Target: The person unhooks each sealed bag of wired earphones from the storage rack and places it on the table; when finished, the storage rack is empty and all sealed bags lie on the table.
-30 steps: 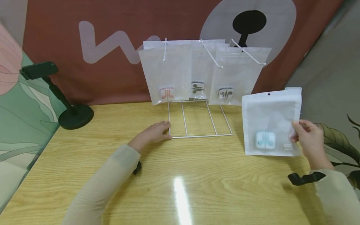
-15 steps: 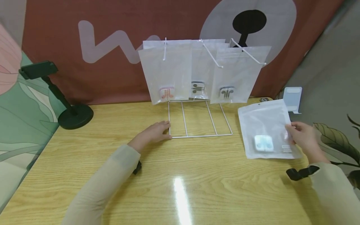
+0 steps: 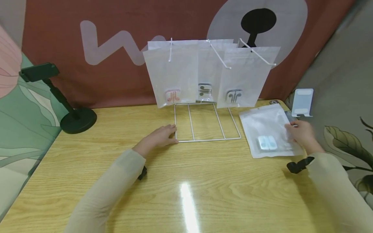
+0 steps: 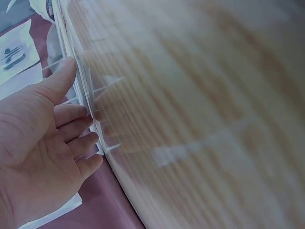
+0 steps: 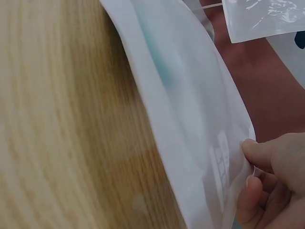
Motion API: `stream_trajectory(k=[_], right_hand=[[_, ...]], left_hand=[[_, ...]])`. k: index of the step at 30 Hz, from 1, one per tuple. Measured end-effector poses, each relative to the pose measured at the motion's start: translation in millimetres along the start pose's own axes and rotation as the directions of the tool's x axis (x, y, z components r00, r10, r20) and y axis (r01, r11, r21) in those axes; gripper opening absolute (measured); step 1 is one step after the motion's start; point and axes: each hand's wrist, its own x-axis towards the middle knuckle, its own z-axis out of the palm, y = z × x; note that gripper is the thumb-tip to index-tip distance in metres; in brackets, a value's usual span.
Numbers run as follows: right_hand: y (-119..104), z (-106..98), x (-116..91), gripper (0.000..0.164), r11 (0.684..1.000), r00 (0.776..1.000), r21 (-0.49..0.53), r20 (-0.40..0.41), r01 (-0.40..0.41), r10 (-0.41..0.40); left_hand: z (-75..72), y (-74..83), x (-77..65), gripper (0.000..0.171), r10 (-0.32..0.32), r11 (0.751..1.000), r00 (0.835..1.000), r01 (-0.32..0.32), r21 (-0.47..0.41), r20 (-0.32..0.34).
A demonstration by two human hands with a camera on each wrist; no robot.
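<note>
At the table's right side my right hand [image 3: 303, 134] pinches the right edge of a white zip bag [image 3: 263, 121]. A blue-and-white earphone case [image 3: 267, 142] shows inside it, low down. The bag lies low over the table, its right edge slightly raised in the right wrist view [image 5: 205, 124]. My left hand [image 3: 158, 136] rests with extended fingers against the front left corner of a white wire rack [image 3: 208, 140]. From the rack's hooks hang similar bags with earphone cases: a pink one [image 3: 173, 96], and two dark ones [image 3: 205, 91] [image 3: 234, 96].
A black stand [image 3: 78, 120] is at the back left of the wooden table [image 3: 163, 194]. A white phone holder [image 3: 302, 102] stands at the back right, near a small dark object [image 3: 274, 102]. A red printed cloth [image 3: 122, 81] hangs behind the rack.
My right hand has lowered the zip bag from upright to nearly flat and moved it back and left. The phone holder behind it has come into view. My left hand stays at the rack.
</note>
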Motion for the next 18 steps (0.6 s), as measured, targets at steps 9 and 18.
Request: stream_trajectory(k=[9, 18], right_hand=[[-8, 11, 15, 0.050, 1.000, 1.000, 0.009, -0.024, 0.001, -0.001], [-6, 21, 23, 0.041, 1.000, 1.000, -0.007, -0.019, -0.016, 0.016]], left_hand=[[-1.2, 1.0, 0.3, 0.066, 0.001, 1.000, 1.000, -0.001, 0.010, 0.005], [-0.5, 0.6, -0.5, 0.066, 0.009, 1.000, 1.000, -0.009, 0.026, -0.003]])
